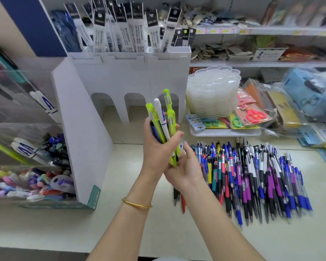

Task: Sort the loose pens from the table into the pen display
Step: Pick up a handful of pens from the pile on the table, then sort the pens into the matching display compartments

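Left hand (158, 146) holds a bundle of pens (163, 125) upright above the table (45, 232), fingers and thumb wrapped round it. The bundle has lime-green barrels, one white pen and some dark blue ones behind. Gold bangle (136, 204) on that wrist.

Right hand (186, 166) sits just below and right of the left hand. Its fingers are loosely extended and touch the lower ends of the bundle, apparently to square them up. No firm grip visible; the thumb is hidden.

Progress, as a judgement: early to middle.
- The pen display (79, 129) at left, with a white side panel and clear tiered bins, already holds pens: white ones with blue lettering, lime ones, dark caps, and pastel ones in the near bin.
- The bundle in hand is not yet in any bin.
- A large pile of loose pens (252, 176) lies on the table at right, in blue, purple, black and red. It looks like most of the work is left.
- A red pen (183, 204) pokes out near the right forearm.

Surroundings:
- A white holder (130, 72) far centre is stuffed with refill packs (120, 31).
- A stack of clear plastic trays (213, 91) stands far right of it.
- Packaged scissors (252, 113) lie beside the stack.
- Shelves of blurred stock run behind.

Obstruction: the display's side panel stands between the hands and the bins, so the bundle likely has to go round its near edge.
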{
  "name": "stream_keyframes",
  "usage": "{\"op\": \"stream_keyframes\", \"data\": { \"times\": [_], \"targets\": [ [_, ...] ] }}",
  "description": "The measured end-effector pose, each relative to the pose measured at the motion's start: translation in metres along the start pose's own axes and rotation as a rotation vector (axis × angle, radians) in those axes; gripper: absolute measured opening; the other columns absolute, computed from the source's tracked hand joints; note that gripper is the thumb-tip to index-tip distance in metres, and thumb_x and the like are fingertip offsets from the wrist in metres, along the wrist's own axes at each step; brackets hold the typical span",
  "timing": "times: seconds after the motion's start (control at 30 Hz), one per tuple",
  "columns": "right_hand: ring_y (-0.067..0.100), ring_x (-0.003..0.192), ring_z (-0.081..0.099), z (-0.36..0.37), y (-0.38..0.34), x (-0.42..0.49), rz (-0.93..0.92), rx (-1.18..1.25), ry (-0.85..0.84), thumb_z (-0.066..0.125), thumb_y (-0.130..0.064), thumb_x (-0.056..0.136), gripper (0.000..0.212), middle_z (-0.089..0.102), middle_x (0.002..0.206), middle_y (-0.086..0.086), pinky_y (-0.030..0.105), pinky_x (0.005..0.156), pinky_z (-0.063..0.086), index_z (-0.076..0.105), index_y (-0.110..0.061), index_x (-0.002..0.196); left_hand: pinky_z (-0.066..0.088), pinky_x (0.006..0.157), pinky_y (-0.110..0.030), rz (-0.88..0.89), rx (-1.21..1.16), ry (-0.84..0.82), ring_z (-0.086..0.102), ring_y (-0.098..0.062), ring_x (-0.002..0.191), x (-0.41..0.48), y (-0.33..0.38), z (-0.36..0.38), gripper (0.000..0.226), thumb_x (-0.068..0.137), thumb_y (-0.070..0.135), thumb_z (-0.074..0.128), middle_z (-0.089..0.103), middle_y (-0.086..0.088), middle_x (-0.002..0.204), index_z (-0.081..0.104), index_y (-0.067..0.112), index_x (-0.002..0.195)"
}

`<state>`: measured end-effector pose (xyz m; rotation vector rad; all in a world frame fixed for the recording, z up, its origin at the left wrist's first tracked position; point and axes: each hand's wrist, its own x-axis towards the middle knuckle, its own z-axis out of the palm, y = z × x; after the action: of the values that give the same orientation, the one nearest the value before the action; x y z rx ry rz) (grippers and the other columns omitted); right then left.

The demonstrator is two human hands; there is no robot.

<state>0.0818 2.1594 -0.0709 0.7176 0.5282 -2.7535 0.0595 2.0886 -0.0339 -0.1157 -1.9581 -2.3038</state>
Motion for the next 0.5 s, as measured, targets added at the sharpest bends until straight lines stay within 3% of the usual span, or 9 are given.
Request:
{"op": "stream_keyframes", "data": {
  "times": [0.07,0.17,0.3,0.4,0.5],
  "targets": [
    [0.026,0.107,0.066,0.012,-0.005,0.001,-0.016,0.024,-0.068,0.041,-0.039,0.099,0.045,0.070,0.112,0.013,0.036,0.097,0.050,0.073,-0.008,0.106,0.055,0.079,-0.027,0.028,-0.065,-0.011,0.068,-0.013,0.086,-0.004,0.003,0.005,0.054,0.077,-0.016,0.067,0.067,0.001,0.090,0.049,0.011,0.120],
    [0.020,0.094,0.070,0.027,-0.005,0.002,-0.001,0.017,-0.109,0.054,-0.036,0.091,0.031,0.072,0.105,0.006,0.031,0.087,0.055,0.070,-0.016,0.108,0.055,0.077,-0.027,-0.035,-0.169,0.082,0.065,-0.020,0.090,-0.011,0.006,0.013,0.052,0.074,-0.023,0.061,0.062,-0.014,0.097,0.048,-0.001,0.119],
    [0.017,0.089,0.070,0.039,0.001,0.001,-0.010,0.032,-0.149,0.068,-0.029,0.067,0.031,0.073,0.098,0.003,0.030,0.089,0.050,0.074,-0.016,0.095,0.054,0.075,-0.021,-0.005,-0.085,0.047,0.068,-0.017,0.085,-0.010,0.011,0.002,0.045,0.074,-0.019,0.065,0.065,-0.021,0.097,0.050,-0.008,0.114],
    [0.016,0.082,0.071,0.043,0.009,0.001,-0.038,-0.016,-0.102,0.064,-0.029,0.081,0.018,0.074,0.092,0.004,0.030,0.083,0.050,0.074,-0.015,0.089,0.052,0.073,-0.017,-0.008,-0.030,0.044,0.068,-0.009,0.080,-0.011,0.012,-0.008,0.035,0.075,-0.013,0.069,0.068,-0.008,0.087,0.056,-0.008,0.108],
    [0.017,0.096,0.067,0.045,0.019,0.001,-0.003,-0.064,-0.079,0.053,-0.036,0.094,0.029,0.073,0.100,0.005,0.031,0.088,0.049,0.072,-0.014,0.100,0.053,0.073,-0.021,-0.059,-0.088,0.124,0.068,-0.011,0.080,-0.013,0.014,-0.011,0.032,0.079,-0.004,0.071,0.068,-0.006,0.087,0.060,0.006,0.107]
  ]
}}
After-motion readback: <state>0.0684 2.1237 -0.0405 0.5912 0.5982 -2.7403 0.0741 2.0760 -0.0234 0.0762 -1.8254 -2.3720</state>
